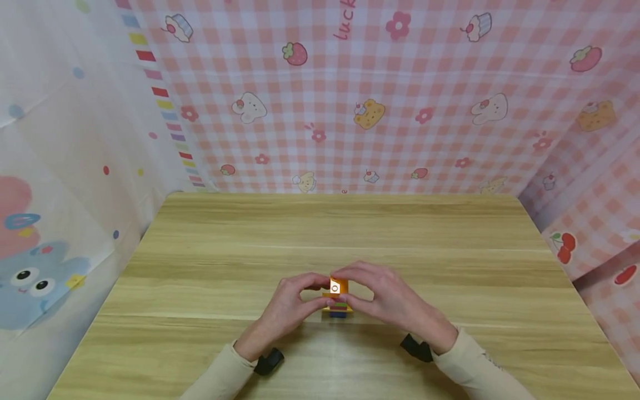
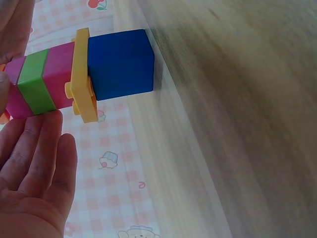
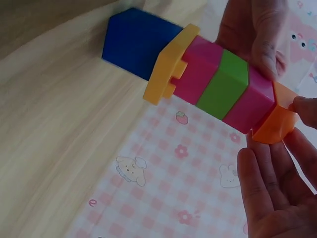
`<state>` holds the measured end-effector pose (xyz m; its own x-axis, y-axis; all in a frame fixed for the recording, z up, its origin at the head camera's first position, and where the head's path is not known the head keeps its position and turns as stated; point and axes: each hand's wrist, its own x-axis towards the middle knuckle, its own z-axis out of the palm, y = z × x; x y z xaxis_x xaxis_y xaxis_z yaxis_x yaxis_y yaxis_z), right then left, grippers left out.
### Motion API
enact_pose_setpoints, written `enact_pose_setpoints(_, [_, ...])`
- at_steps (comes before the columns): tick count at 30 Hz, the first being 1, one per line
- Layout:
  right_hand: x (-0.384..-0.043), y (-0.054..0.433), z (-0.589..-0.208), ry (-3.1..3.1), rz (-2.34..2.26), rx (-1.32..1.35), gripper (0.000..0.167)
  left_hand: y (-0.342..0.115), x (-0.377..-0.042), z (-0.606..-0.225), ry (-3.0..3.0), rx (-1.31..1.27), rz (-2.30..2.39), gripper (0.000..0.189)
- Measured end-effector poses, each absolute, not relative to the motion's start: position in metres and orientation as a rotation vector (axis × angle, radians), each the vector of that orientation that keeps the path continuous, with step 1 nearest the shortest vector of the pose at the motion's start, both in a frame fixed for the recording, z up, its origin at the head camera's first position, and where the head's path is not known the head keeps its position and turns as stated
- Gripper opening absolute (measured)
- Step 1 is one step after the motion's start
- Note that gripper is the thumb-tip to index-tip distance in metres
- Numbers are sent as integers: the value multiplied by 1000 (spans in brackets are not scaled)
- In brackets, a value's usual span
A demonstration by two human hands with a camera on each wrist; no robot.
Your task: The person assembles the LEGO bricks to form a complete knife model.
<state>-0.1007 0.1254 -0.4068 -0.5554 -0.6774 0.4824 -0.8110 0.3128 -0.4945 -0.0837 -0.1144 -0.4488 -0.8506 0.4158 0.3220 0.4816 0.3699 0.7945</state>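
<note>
A tower of toy building blocks stands upright on the table between my hands. Lowest is a blue block point(image 3: 141, 42), topped by a yellow plate point(image 3: 168, 67) with studs. Above these come a pink block point(image 2: 59, 74), a green block point(image 2: 37, 82) and a second pink block point(image 3: 252, 101). The orange block point(image 3: 275, 121) forms the top; in the head view a white patch with a ring mark shows there. My right hand point(image 1: 382, 289) pinches the orange block between thumb and fingers. My left hand point(image 1: 285, 303) holds the upper blocks from the other side.
The wood-grain table point(image 1: 225, 239) extends around the tower. Behind it hangs a pink checked cloth point(image 1: 320, 100), and a white patterned cloth point(image 1: 60, 139) hangs at the left. Black wrist bands point(image 1: 269, 361) sit at both cuffs.
</note>
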Motion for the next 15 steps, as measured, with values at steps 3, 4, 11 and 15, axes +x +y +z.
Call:
enact_pose_setpoints(3, [-102, 126, -407, -2362, 1022, 1393, 39, -114, -84, -448, -2541, -850, -1496, 29])
enact_pose_setpoints(4, [-102, 126, -408, -2358, 1010, 1397, 39, -114, -84, -448, -2542, -853, -1490, 29])
enact_pose_setpoints(11, [-102, 126, -408, -2355, 904, 1408, 39, -114, -85, -445, -2579, -849, -1491, 29])
enact_pose_setpoints(15, [-101, 126, -407, -2355, 845, 1419, 36, -115, -84, -445, -2586, -835, -1500, 29])
